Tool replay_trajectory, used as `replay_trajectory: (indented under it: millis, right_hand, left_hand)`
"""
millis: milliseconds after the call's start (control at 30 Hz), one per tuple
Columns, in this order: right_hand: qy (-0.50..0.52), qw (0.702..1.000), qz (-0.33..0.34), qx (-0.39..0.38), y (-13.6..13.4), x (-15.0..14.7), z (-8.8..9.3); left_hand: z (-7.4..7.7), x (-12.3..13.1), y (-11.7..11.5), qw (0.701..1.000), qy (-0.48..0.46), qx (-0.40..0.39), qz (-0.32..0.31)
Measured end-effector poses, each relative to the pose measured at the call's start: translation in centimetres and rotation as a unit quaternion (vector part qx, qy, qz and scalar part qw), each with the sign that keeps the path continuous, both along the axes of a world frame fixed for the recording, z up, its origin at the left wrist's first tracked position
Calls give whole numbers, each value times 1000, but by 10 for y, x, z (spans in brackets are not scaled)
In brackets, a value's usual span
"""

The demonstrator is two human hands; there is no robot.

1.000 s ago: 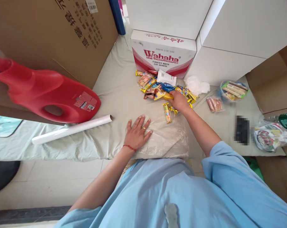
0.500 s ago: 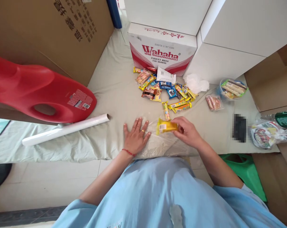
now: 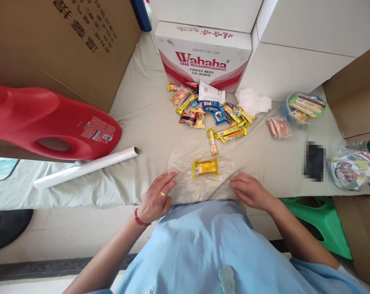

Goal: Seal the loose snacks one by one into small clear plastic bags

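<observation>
Head view: a person stands over a cloth-covered surface, both hands at its near edge.
Yellow packet [image 3: 205, 168]: lies flat near the middle of the clear plastic film [image 3: 185, 157], touched by neither hand.
Left hand [image 3: 156, 198]: at 8 o'clock from the packet, unclenched, palm down, fingertips resting on the film's edge, grasping nothing.
Right hand [image 3: 250, 191]: at 4 o'clock from the packet, loose and spread, fingertips on the film's other edge, grasping nothing.
Handling: the packet looks light, with a slick, crinkly wrapper and probably crushable contents. The film looks flimsy and likely to cling or bunch.
Hold: the packet by its crimped ends, pinched lightly; the film by its corners.
Around: snack pile [image 3: 212, 116] at 12 o'clock, Wahaha box [image 3: 203, 61] beyond it, white roll [image 3: 85, 167] at 9 o'clock, red jug [image 3: 50, 122] at 10 o'clock.
</observation>
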State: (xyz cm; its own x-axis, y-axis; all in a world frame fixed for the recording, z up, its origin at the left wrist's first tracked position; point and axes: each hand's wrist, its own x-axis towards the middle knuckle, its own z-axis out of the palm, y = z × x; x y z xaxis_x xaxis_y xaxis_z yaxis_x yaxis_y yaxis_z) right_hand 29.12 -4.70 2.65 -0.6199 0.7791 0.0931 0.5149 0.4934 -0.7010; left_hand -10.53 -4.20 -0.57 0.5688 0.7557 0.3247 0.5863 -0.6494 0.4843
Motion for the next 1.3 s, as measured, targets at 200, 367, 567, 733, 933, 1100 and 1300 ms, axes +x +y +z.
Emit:
replay_trajectory:
  millis: [200, 367, 567, 733, 933, 1100, 1300]
  right_hand:
    - [-52, 999, 0, 14, -31, 18, -31]
    - [42, 999, -21, -24, -23, 17, -30]
    - [87, 983, -66, -148, 4, 30, 8]
    - [116, 952, -184, -216, 44, 23, 10]
    - [9, 945, -283, -166, 77, 10, -26]
    - [-126, 940, -313, -55, 87, 14, -12]
    - [-155, 974, -123, 109, 135, -46, 25]
  left_hand:
    - [-4, -17, -7, 987, 95, -109, -64]
    - [9, -17, 9, 978, 89, -178, -55]
    - [40, -14, 39, 966, 1, -258, -1]
    - [38, -1, 83, 962, -32, -261, 72]
    - [36, 16, 98, 949, 20, -47, 311]
    - [65, 38, 48, 924, -6, 141, 355]
    - [43, 101, 26, 997, 61, -12, 39]
